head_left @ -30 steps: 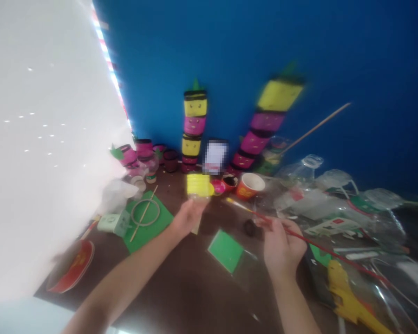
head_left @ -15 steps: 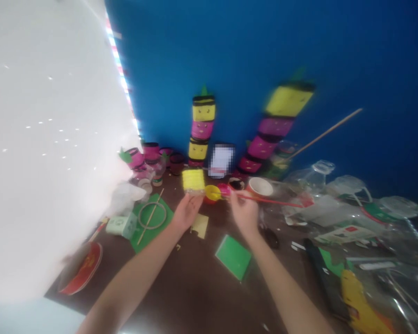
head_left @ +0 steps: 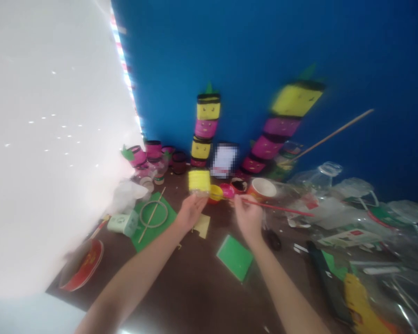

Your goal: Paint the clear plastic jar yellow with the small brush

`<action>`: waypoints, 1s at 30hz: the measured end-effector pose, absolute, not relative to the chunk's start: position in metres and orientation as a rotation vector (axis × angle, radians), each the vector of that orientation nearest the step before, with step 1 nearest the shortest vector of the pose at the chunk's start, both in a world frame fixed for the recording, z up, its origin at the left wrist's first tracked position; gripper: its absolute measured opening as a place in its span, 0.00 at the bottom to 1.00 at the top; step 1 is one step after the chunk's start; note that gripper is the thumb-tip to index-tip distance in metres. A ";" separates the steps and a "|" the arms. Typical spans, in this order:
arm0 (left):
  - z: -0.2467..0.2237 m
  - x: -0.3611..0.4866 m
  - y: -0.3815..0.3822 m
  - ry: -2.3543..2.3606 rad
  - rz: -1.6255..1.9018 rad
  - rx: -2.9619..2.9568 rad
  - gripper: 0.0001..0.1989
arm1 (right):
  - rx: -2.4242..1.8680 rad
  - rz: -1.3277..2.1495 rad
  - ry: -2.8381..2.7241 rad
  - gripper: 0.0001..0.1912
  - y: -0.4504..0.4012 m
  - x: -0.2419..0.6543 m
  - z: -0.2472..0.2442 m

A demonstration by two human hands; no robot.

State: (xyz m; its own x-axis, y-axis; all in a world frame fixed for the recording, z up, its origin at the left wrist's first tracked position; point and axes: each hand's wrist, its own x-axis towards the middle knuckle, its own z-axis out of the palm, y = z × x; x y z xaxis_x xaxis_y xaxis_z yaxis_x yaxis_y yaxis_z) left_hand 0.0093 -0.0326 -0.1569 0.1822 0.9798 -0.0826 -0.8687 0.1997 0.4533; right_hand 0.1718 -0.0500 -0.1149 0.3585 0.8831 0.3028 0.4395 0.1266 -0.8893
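My left hand [head_left: 191,211] is closed around the lower end of a yellow-painted piece [head_left: 199,181], which looks like a cut plastic bottle section with an unpainted, clear bottom. In my right hand [head_left: 248,217] is a paintbrush with a long red handle [head_left: 285,209], pinched near its front. The brush points left, its tip at a small cup of yellow paint [head_left: 215,192]; whether it touches the paint is blurred. Beside that cup stand a pink paint cup [head_left: 227,190], a cup with dark contents [head_left: 239,184] and a white-lined paper cup [head_left: 264,187].
Painted stacks with faces [head_left: 206,129] stand against the blue wall, another stack [head_left: 267,147] leaning right. A green card [head_left: 235,258] lies between my forearms. Clear plastic bottles [head_left: 329,175] and a yellow glue gun [head_left: 360,301] crowd the right. A ring [head_left: 153,214] lies left on green paper.
The view has shifted slightly, so most things sit a little further right. The paintbrush stays in my right hand at the yellow cup, and my left hand still holds the yellow-painted piece.
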 end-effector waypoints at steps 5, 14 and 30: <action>-0.158 0.009 -0.033 0.422 1.341 0.332 0.11 | -1.506 0.487 -1.227 0.12 -0.049 0.173 -0.115; -0.158 0.013 -0.035 0.404 1.312 0.312 0.11 | -1.024 0.682 -0.866 0.10 -0.074 0.189 -0.108; -0.162 0.015 -0.042 0.361 1.285 0.464 0.09 | -0.953 0.831 -0.953 0.09 -0.080 0.182 -0.111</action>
